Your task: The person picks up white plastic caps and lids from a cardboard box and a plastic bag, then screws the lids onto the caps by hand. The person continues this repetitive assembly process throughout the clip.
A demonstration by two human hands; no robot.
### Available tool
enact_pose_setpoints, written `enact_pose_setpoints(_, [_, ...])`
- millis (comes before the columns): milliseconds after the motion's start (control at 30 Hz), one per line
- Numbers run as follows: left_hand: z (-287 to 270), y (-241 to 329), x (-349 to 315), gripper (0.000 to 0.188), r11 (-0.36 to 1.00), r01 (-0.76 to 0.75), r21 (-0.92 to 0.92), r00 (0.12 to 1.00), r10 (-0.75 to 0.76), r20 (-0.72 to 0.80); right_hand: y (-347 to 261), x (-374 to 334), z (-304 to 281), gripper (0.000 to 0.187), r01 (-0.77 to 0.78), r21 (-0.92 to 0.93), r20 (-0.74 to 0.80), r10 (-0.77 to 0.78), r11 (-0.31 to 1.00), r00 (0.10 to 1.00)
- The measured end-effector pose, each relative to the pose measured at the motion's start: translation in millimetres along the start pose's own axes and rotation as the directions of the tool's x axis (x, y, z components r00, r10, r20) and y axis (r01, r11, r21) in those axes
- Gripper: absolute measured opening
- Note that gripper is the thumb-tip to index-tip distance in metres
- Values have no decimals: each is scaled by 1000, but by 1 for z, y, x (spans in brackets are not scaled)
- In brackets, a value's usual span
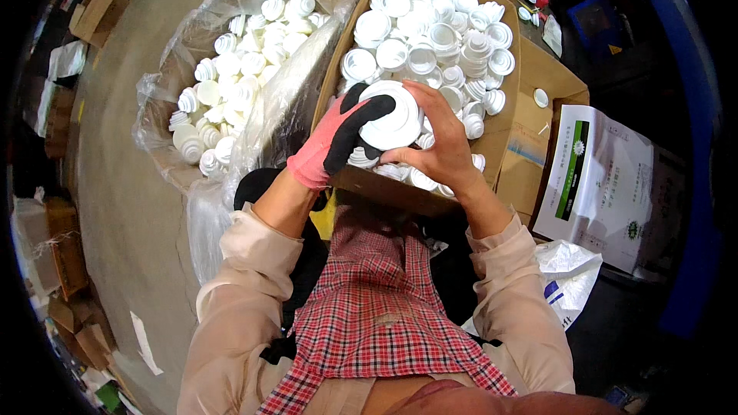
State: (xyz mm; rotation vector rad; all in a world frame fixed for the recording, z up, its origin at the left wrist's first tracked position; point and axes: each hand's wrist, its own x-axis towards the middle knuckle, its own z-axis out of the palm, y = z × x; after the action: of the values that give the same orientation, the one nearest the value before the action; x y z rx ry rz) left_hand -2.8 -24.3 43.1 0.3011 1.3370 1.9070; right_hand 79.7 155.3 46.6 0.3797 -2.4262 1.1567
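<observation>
Cap (392, 115), white, round, ribbed rim, sits between both hands above the near edge of the box (503, 134), in front of the chest.

Largest to smallest:
- Floor (127, 207): bare grey concrete, fills the left side. Cardboard scraps (96, 8) along its far-left rim.
- Box: open brown cardboard, right of centre, loaded with loose white caps (430, 15) of mixed sizes, some nested. Its near wall touches the lap.
- Bag (231, 0): clear plastic liner, left of the box and touching its wall, holds ribbed white parts (238, 69). Plastic drapes down toward the left knee.
- Sheet (603, 184): white printed paper with a green strip, lying on a flattened carton (530, 169) right of the box.
- White sack (569, 277) under that sheet, by the right elbow.
- Apron (369, 307): red-and-white check, over the lap.
- Left hand (342, 138): pink and black glove, fingers wrapped on the cap's left edge, gripping it.
- Right hand (438, 142): bare, fingers curled over the cap's right side and top, gripping it too.
- One loose cap (541, 97) on the box flap, well apart from the rest.

Obstruction: both hands cover the cap's sides, so only its top face and part of the rim show. The glove hides some caps at the box's near-left corner.

Room: dim, cluttered background top right, a blue crate (588, 11) and small items too dark to identify.
</observation>
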Motion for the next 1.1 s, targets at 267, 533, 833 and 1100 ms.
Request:
enact_pose_setpoints(267, [-58, 1, 12, 84, 545, -366, -754, 912, 370, -176, 70, 0, -1, 69, -272, 125, 107, 260, 954, 960])
enact_pose_setpoints(533, [-74, -16, 19, 41, 741, -366, -562, 927, 235, -294, 176, -69, 65, 46, -584, -267, 409, 639, 766, 651])
enact_pose_setpoints(833, [-51, 3, 24, 38, 911, -352, -215, 919, 293, -265, 167, -100, 122, 7, -219, -222, 574, 309, 950, 758])
enact_pose_setpoints(1100, [-54, 11, 12, 41, 921, -387, -38, 889, 362, -279, 136, -32, -80, 8, -710, -97, 296, 701, 698, 649])
